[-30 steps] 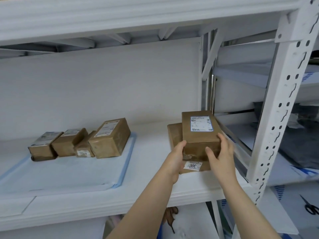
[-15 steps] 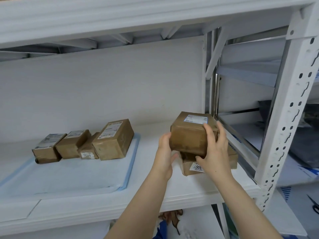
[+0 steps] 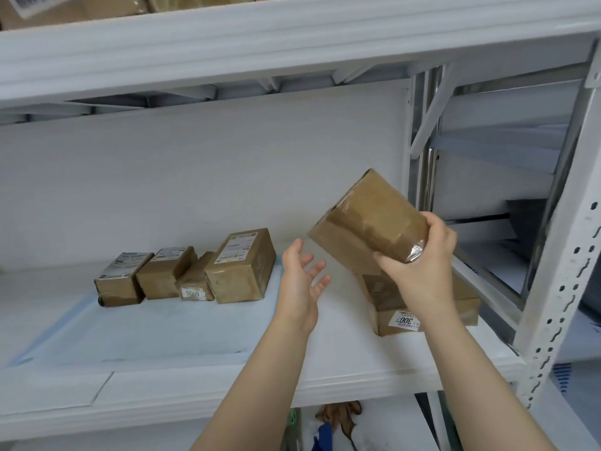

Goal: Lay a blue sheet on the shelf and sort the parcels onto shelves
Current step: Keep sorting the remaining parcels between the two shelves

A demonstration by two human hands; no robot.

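Cardboard parcel, gripped tilted by right hand, should be steadied by the empty, open-fingered left hand, then set level on blue sheet.

Held parcel's far faces out of sight; right hand covers its near corner & much of the flat parcel at the shelf's right end; row parcels' label print too small to read; boxes up top cut by top edge; brown thing under shelf unclear.
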